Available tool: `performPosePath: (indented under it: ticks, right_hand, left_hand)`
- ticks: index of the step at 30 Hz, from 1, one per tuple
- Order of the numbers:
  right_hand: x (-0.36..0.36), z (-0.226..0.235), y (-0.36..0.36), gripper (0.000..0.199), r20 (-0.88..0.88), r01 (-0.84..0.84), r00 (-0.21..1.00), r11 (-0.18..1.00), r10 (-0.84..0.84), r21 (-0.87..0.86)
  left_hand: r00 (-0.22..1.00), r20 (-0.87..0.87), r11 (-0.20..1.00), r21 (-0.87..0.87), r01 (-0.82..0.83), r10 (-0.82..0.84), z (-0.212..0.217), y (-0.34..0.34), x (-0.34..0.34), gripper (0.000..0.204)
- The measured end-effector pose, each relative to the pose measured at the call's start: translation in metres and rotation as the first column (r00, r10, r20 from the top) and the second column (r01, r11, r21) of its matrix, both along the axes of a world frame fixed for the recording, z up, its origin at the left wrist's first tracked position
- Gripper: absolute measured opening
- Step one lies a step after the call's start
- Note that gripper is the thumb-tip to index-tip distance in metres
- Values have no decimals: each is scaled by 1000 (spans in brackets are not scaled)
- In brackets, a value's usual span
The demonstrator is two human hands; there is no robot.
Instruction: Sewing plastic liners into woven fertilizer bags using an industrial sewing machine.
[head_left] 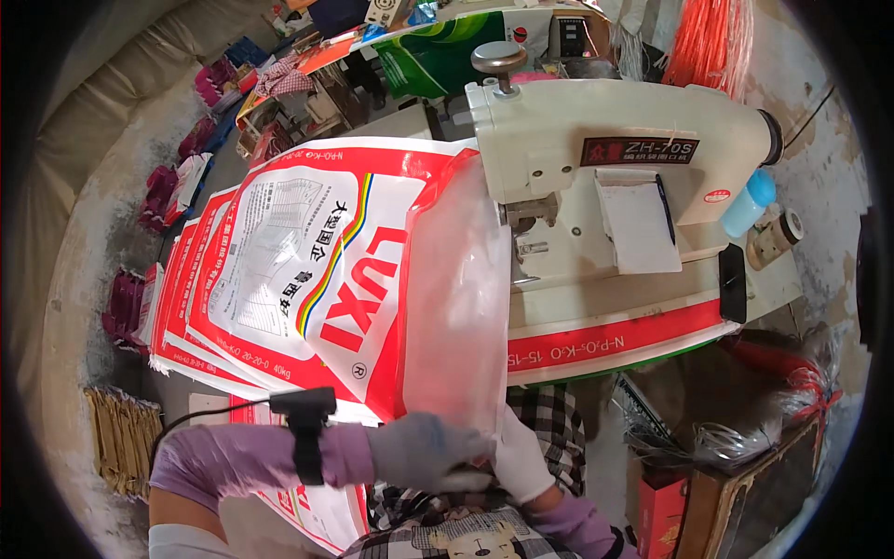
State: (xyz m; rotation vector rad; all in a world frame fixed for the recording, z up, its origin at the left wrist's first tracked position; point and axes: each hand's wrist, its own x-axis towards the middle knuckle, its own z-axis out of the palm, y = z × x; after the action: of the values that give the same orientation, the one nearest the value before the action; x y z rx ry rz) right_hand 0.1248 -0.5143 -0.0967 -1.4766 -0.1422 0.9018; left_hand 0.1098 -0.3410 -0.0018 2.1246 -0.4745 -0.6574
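A red and white printed woven sack (307, 252) lies flat in front of me on top of several like it. Its clear plastic liner (456, 307) sticks out along the right side, beside the sewing machine (633, 158). My left hand (428, 452), in a grey glove and slightly blurred, closes on the liner's near corner. My right hand (521, 456), in a white glove, is at the same corner, its fingertips partly hidden by the film. Both hands are close together, just above my checked apron (447, 531).
A notepad with a pen (641, 224) is fixed to the machine. A blue-capped bottle (750, 200) and thread spool (778, 238) stand at its right. A wooden box (736, 494) stands low on the right, folded brown sacks (123, 443) on the left. Red strands (708, 42) hang behind.
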Motion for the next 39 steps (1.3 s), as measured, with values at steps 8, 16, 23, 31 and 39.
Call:
performPosePath:
  ticks: [8,16,23,31,39]
  right_hand:
    - [101,20,32,62,574,173,789,816,220,-551]
    - [100,-5,69,85,512,144,747,648,424,-748]
    - [178,-28,91,61,681,351,639,652,358,-672]
    - [175,-31,112,24,699,324,639,712,321,-623]
    - [125,-30,55,25,942,535,335,819,19,-207]
  left_hand:
    - [857,221,747,617,247,-466,-18,-41,-8,18]
    - [528,441,652,686,323,-726,0,82,91,9]
    - [693,275,687,587,428,-666,123,90,98,17]
    - [852,268,775,357,-521,449,59,108,34,42]
    - [838,465,44,867,-496,285,258,446,96,22]
